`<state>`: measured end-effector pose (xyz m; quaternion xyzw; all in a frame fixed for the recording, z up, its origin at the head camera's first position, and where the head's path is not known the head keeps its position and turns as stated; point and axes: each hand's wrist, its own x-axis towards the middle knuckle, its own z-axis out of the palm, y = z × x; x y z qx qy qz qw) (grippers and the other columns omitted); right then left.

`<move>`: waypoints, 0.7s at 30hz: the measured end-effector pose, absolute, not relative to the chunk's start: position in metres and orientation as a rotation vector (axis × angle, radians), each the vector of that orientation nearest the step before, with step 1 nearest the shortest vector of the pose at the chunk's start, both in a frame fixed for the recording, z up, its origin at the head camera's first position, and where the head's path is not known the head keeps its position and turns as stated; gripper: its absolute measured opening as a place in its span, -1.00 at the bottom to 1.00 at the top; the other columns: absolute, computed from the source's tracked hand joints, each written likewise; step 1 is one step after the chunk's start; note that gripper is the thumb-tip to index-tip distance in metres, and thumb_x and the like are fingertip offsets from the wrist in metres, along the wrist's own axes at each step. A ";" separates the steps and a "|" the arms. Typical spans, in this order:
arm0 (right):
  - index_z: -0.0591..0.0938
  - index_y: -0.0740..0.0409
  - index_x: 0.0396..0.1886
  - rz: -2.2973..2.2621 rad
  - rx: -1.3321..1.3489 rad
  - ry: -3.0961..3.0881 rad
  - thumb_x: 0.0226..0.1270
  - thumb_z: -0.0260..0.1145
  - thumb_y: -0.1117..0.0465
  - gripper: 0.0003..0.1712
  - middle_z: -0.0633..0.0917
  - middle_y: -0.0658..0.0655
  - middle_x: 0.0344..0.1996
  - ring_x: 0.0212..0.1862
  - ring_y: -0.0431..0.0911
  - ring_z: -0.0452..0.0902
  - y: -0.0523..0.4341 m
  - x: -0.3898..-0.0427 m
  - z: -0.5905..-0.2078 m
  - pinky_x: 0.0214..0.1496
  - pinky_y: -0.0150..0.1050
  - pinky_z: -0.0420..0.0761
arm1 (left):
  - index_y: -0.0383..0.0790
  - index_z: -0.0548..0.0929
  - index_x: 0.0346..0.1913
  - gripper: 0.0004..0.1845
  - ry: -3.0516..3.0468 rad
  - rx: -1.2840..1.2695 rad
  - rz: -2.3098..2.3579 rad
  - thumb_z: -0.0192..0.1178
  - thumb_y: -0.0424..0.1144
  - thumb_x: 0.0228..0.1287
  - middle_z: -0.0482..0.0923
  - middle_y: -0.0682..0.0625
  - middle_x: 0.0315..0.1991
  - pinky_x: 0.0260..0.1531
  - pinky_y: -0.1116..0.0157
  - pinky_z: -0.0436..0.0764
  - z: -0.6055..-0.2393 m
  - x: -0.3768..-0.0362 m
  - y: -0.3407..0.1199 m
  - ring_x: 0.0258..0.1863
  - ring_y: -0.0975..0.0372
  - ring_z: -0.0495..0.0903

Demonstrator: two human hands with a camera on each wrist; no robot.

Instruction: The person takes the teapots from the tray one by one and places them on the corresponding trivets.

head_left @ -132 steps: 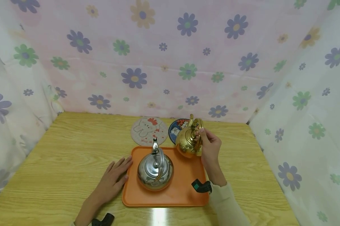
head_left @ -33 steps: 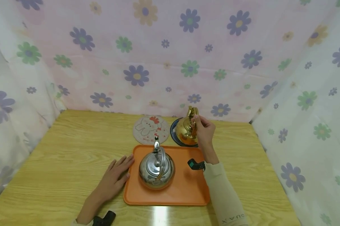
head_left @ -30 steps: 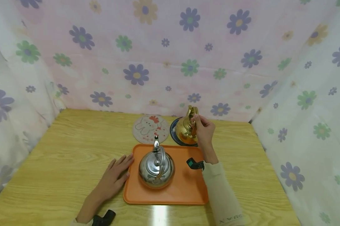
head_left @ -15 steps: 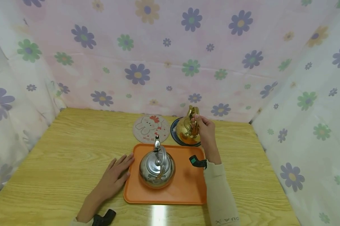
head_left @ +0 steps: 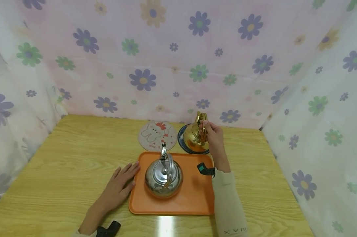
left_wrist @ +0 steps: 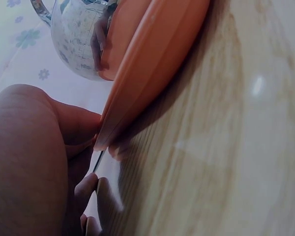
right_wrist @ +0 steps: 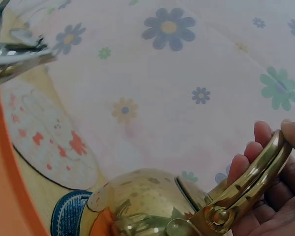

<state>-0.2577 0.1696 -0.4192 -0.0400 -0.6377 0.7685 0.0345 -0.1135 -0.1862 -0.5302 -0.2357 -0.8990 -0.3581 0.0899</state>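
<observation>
Your right hand (head_left: 214, 140) curls around the gold kettle's (head_left: 194, 137) handle; the kettle sits on the blue coaster (head_left: 182, 144). Your left hand (head_left: 119, 188) lies flat, fingers spread, against the orange tray (head_left: 196, 200) on the tabletop (head_left: 63, 164).

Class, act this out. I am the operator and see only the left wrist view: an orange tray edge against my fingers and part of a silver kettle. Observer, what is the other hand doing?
Observer: The right hand grips the handle of a gold kettle.
Operator: Is that kettle on the tray too?
Observer: No, it is over a blue mat just behind the tray and seems to rest on it.
Operator: Anything else back there?
Observer: A round rabbit mat lies left of the blue one, with nothing on it.
</observation>
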 end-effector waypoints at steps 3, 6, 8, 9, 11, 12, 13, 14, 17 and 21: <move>0.60 0.45 0.22 2.314 -0.136 -1.975 0.62 0.12 0.06 -0.48 0.72 0.23 -0.17 -0.27 -0.10 0.63 0.168 -0.256 -0.420 -0.13 -0.34 0.70 | -0.28 0.45 0.46 -0.47 -2.670 -0.705 -1.054 0.15 -0.27 0.49 0.37 -0.15 0.48 0.46 -0.19 0.01 -0.530 -0.112 -0.187 0.45 -0.25 0.28; 0.62 0.40 0.20 2.256 -0.154 -1.993 0.66 0.06 0.04 -0.48 0.69 0.21 -0.11 -0.18 -0.11 0.64 0.167 -0.252 -0.418 -0.07 -0.30 0.68 | -0.29 0.45 0.46 -0.47 -2.674 -0.704 -1.052 0.15 -0.27 0.49 0.37 -0.16 0.48 0.45 -0.20 0.02 -0.529 -0.112 -0.187 0.45 -0.25 0.28; 0.61 0.36 0.23 2.227 -0.162 -1.994 0.67 0.04 0.03 -0.49 0.67 0.15 -0.06 -0.09 -0.12 0.63 0.168 -0.248 -0.417 0.03 -0.25 0.65 | -0.30 0.44 0.46 -0.47 -2.681 -0.706 -1.050 0.14 -0.27 0.49 0.36 -0.17 0.48 0.44 -0.22 0.02 -0.528 -0.112 -0.187 0.46 -0.26 0.27; 0.61 0.34 0.25 2.215 -0.162 -1.995 0.67 0.03 0.03 -0.49 0.66 0.13 -0.03 -0.05 -0.12 0.61 0.169 -0.246 -0.417 0.09 -0.21 0.63 | -0.30 0.45 0.46 -0.47 -2.683 -0.706 -1.050 0.14 -0.28 0.49 0.36 -0.17 0.48 0.43 -0.23 0.02 -0.527 -0.112 -0.187 0.46 -0.26 0.27; 0.58 0.31 0.30 2.189 -0.160 -1.991 0.67 0.02 0.04 -0.49 0.64 0.11 0.01 0.00 -0.11 0.58 0.170 -0.242 -0.417 0.23 -0.12 0.59 | -0.31 0.45 0.45 -0.47 -2.686 -0.703 -1.047 0.14 -0.28 0.49 0.37 -0.18 0.48 0.43 -0.24 0.03 -0.527 -0.113 -0.186 0.45 -0.27 0.27; 0.57 0.31 0.31 2.181 -0.164 -1.983 0.67 0.02 0.05 -0.50 0.64 0.11 0.02 0.01 -0.09 0.57 0.171 -0.240 -0.417 0.28 -0.08 0.56 | -0.32 0.45 0.45 -0.47 -2.685 -0.703 -1.043 0.15 -0.28 0.48 0.37 -0.19 0.48 0.43 -0.25 0.03 -0.527 -0.113 -0.186 0.45 -0.27 0.27; 0.57 0.31 0.31 2.174 -0.174 -1.970 0.67 0.03 0.06 -0.51 0.64 0.11 0.01 0.01 -0.07 0.57 0.172 -0.237 -0.416 0.31 -0.05 0.55 | -0.32 0.45 0.45 -0.47 -2.685 -0.703 -1.043 0.15 -0.28 0.48 0.37 -0.19 0.48 0.43 -0.25 0.03 -0.526 -0.113 -0.186 0.45 -0.27 0.27; 0.57 0.32 0.31 2.169 -0.184 -1.954 0.68 0.02 0.09 -0.52 0.64 0.11 0.00 0.00 -0.05 0.56 0.172 -0.235 -0.416 0.33 -0.03 0.54 | -0.32 0.45 0.45 -0.47 -2.684 -0.704 -1.042 0.15 -0.28 0.48 0.37 -0.19 0.48 0.43 -0.25 0.03 -0.526 -0.113 -0.186 0.45 -0.27 0.27; 0.60 0.31 0.27 2.159 -0.234 -1.900 0.67 0.02 0.14 -0.57 0.66 0.08 -0.09 -0.05 -0.04 0.58 0.174 -0.226 -0.414 0.27 -0.09 0.60 | -0.32 0.45 0.45 -0.47 -2.688 -0.704 -1.042 0.14 -0.28 0.49 0.37 -0.19 0.48 0.43 -0.24 0.02 -0.526 -0.113 -0.186 0.45 -0.27 0.27; 0.60 0.32 0.23 2.178 -0.222 -1.844 0.67 0.03 0.17 -0.60 0.68 0.07 -0.16 -0.16 -0.09 0.62 0.177 -0.212 -0.409 0.05 -0.29 0.69 | -0.30 0.44 0.46 -0.47 -2.693 -0.703 -1.050 0.14 -0.26 0.50 0.36 -0.18 0.48 0.44 -0.23 0.02 -0.527 -0.113 -0.186 0.46 -0.27 0.26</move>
